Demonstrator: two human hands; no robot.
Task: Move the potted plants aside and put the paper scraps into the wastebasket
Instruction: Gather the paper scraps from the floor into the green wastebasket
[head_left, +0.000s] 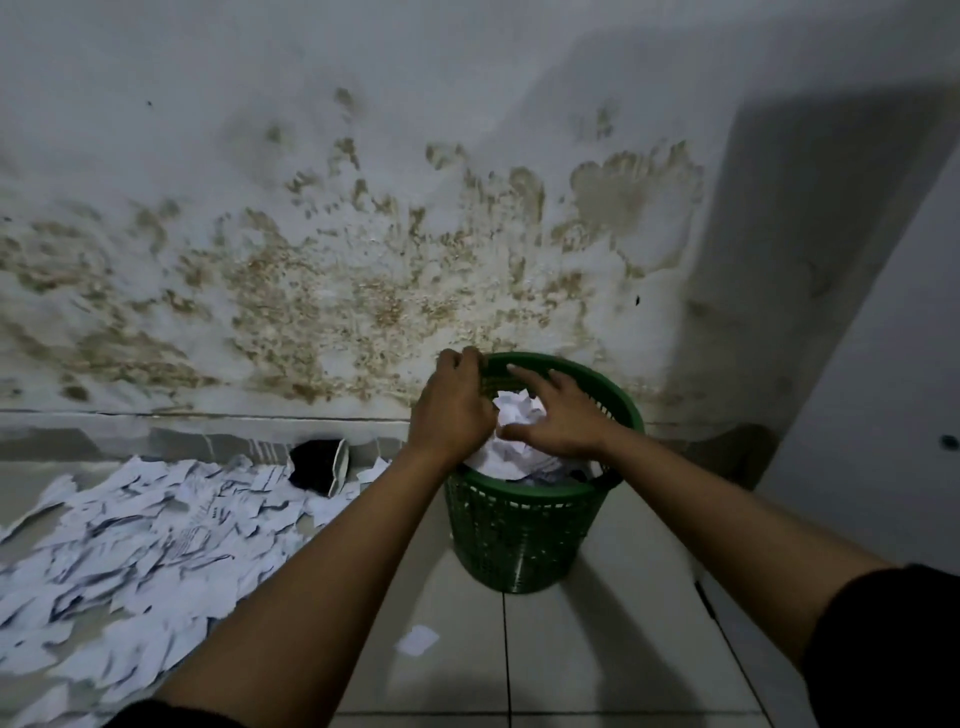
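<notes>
A green mesh wastebasket (524, 540) stands on the tiled floor against the stained wall, filled to near its rim with crumpled white paper (511, 410). My left hand (452, 410) covers the basket's left rim, with its fingers curled over the rim's far edge. My right hand (558, 418) lies flat with spread fingers on the paper inside the basket. A large pile of torn paper scraps (130, 545) covers the floor to the left. One scrap (417, 639) lies alone on the tiles in front of the basket.
A dark pot-like object (314, 465) with a white piece beside it lies at the foot of the wall, at the pile's far edge. A white door or panel (883, 415) stands on the right. Bare tiles (597, 649) stretch in front of the basket.
</notes>
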